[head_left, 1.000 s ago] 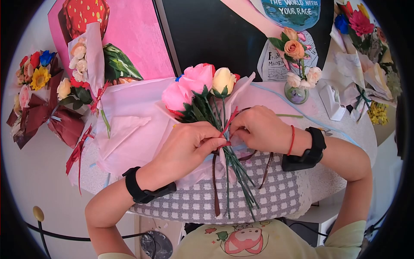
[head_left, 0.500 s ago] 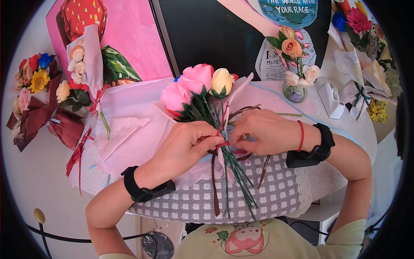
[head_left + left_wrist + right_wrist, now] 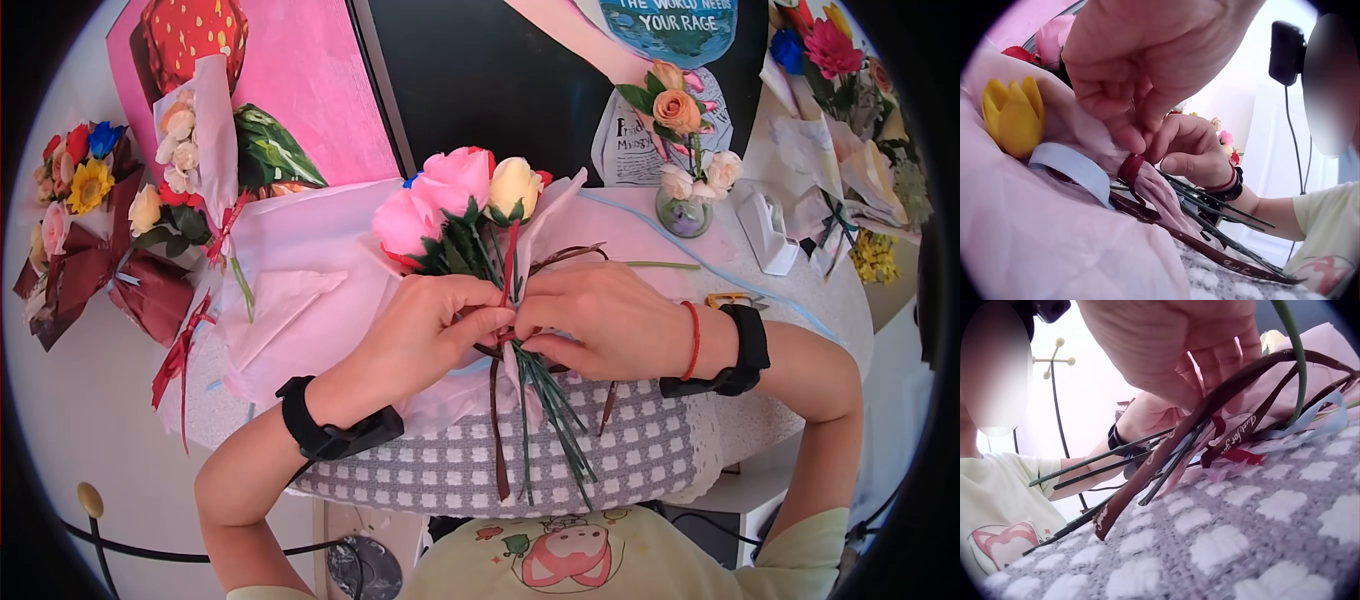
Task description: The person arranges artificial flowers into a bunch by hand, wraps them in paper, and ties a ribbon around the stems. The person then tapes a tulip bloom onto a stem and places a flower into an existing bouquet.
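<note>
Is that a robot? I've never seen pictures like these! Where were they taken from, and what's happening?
No robot: this is a person using two bare hands. One picture looks down from the person's head. The two close-ups are taken from the wrists, one for each hand.

On the table lie pink paper and a grey-and-white checked cloth. In the middle are big pink flowers and a cream one, with their green stems gathered together.

The left hand pinches a dark red ribbon that goes around the bunch. The right hand is right beside it, but whether it grips anything is hidden.
</note>
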`<state>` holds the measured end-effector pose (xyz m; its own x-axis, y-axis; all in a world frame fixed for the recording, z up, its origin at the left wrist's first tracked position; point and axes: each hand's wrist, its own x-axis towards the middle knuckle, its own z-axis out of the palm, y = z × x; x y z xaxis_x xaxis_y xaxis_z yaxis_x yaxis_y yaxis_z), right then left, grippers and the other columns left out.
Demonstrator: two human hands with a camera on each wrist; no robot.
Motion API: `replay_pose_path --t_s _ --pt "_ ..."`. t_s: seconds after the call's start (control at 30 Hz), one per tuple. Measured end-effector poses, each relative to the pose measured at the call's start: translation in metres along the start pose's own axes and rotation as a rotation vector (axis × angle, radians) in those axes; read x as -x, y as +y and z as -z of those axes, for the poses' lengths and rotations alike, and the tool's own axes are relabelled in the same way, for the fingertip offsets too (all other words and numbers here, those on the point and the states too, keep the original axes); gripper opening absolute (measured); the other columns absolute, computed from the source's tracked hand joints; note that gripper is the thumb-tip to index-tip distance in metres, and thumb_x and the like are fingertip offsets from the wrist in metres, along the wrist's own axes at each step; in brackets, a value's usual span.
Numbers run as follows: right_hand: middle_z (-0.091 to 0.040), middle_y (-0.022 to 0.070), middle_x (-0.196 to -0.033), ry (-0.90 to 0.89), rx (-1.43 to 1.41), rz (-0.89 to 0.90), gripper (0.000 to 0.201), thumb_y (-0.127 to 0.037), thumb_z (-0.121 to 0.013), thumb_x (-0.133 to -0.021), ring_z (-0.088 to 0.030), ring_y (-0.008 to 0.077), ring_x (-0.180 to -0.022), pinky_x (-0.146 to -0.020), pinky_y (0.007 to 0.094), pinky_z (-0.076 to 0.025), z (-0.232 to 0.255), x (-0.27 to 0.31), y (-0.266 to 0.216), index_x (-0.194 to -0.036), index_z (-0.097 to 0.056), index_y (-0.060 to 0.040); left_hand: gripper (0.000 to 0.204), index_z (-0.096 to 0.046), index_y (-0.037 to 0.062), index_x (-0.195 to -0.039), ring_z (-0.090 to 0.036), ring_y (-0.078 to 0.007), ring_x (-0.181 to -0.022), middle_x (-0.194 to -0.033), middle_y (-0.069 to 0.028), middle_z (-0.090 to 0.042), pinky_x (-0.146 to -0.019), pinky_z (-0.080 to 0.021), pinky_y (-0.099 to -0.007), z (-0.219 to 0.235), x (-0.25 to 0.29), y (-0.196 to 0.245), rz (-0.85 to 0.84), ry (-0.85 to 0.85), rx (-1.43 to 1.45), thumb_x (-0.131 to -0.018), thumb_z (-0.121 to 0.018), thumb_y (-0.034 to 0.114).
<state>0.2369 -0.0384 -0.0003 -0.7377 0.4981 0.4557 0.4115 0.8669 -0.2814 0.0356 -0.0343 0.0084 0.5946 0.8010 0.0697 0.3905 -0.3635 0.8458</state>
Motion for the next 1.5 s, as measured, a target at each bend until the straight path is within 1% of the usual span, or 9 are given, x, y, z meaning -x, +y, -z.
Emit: replay_pose_path --t_s 0.23,0.3,0.63,0.83,0.9,1.13,1.23,1.3,1.5 --pt "-0.055 0.0085 -0.066 0.005 0.043 0.083 0.018 -0.017 -0.064 -0.069 -0.057 0.0272 -0.061 -0.052 0.0382 -0.042 0.002 0.001 -0.011 -0.08 -0.053 -0.0057 0.009 -0.06 -0.0041 -0.086 -0.059 -0.0088 -0.067 -0.072 -0.0052 -0.06 -0.057 -0.046 -0.0221 -0.001 -0.001 -0.008 -0.084 0.003 0.07 -0.083 -0.053 0.002" --pt "-0.055 0.0098 -0.061 -0.06 0.037 -0.186 0.029 -0.021 -0.066 -0.067 -0.056 0.029 -0.058 -0.05 0.0393 -0.041 0.004 0.001 -0.019 -0.083 -0.049 -0.0045 0.009 -0.06 -0.0038 -0.086 -0.059 -0.0084 -0.067 -0.073 -0.0048 -0.061 -0.057 -0.045 -0.0217 0.0 -0.001 -0.007 -0.058 -0.004 0.062 -0.083 -0.053 0.002" --pt "-0.059 0.0056 -0.071 -0.145 0.042 -0.327 0.027 -0.018 -0.064 -0.068 -0.058 0.0258 -0.06 -0.05 0.0363 -0.043 0.0 0.0 -0.022 -0.087 -0.048 -0.007 0.009 -0.06 -0.0031 -0.086 -0.057 -0.007 -0.066 -0.073 -0.0045 -0.062 -0.054 -0.044 -0.0209 0.001 -0.001 -0.011 -0.039 -0.014 0.06 -0.083 -0.054 0.002" --pt "-0.055 0.0094 -0.059 -0.007 0.192 0.085 0.017 -0.013 -0.059 -0.066 -0.058 0.0248 -0.056 -0.049 0.0345 -0.044 -0.005 -0.002 -0.026 -0.08 -0.053 -0.0061 0.009 -0.06 -0.0035 -0.084 -0.057 -0.0067 -0.063 -0.07 -0.0046 -0.062 -0.053 -0.044 -0.0214 0.001 0.0 -0.007 -0.023 0.002 0.047 -0.083 -0.054 0.002" --pt "-0.056 0.0077 -0.059 -0.346 0.373 0.055 0.007 -0.011 -0.058 -0.063 -0.06 0.0221 -0.06 -0.047 0.0331 -0.045 -0.004 -0.007 -0.031 -0.069 -0.057 -0.0073 0.009 -0.06 -0.0034 -0.083 -0.057 -0.0065 -0.063 -0.07 -0.0044 -0.062 -0.053 -0.045 -0.0214 0.001 -0.004 -0.01 -0.014 -0.01 0.068 -0.083 -0.053 0.002" --pt "-0.058 0.0061 -0.058 -0.312 0.529 0.156 0.008 -0.013 -0.059 -0.059 -0.059 0.02 -0.054 -0.044 0.0328 -0.043 -0.03 -0.03 -0.047 -0.064 -0.063 -0.0087 0.009 -0.06 -0.0044 -0.082 -0.056 -0.009 -0.062 -0.068 -0.0054 -0.061 -0.058 -0.045 -0.0232 0.004 -0.008 -0.007 -0.01 -0.027 -0.054 -0.079 -0.053 -0.001" --pt "-0.061 0.004 -0.062 -0.44 0.589 0.036 0.007 -0.014 -0.06 -0.058 -0.06 0.0198 -0.061 -0.046 0.0342 -0.044 -0.039 -0.045 -0.057 -0.062 -0.066 -0.011 0.01 -0.06 -0.0051 -0.083 -0.055 -0.0091 -0.065 -0.069 -0.0066 -0.062 -0.062 -0.045 -0.0236 0.005 -0.01 -0.011 -0.032 -0.047 -0.011 -0.077 -0.053 -0.003" --pt "-0.062 0.0031 -0.068 -0.718 0.652 -0.094 0.011 -0.014 -0.061 -0.06 -0.061 0.0203 -0.066 -0.047 0.0348 -0.044 -0.042 -0.055 -0.064 -0.069 -0.068 -0.0116 0.011 -0.06 -0.0049 -0.084 -0.055 -0.0084 -0.066 -0.07 -0.0067 -0.062 -0.063 -0.045 -0.0233 0.006 -0.01 -0.014 -0.028 -0.061 0.036 -0.076 -0.052 -0.004" --pt "-0.064 0.0037 -0.076 -0.821 0.71 -0.116 0.016 -0.013 -0.061 -0.064 -0.061 0.022 -0.068 -0.047 0.0356 -0.043 -0.039 -0.064 -0.069 -0.077 -0.069 -0.011 0.014 -0.061 -0.0039 -0.088 -0.056 -0.0083 -0.074 -0.078 -0.0061 -0.063 -0.07 -0.046 -0.0237 0.01 -0.011 -0.013 0.006 -0.111 0.115 -0.076 -0.054 -0.005"
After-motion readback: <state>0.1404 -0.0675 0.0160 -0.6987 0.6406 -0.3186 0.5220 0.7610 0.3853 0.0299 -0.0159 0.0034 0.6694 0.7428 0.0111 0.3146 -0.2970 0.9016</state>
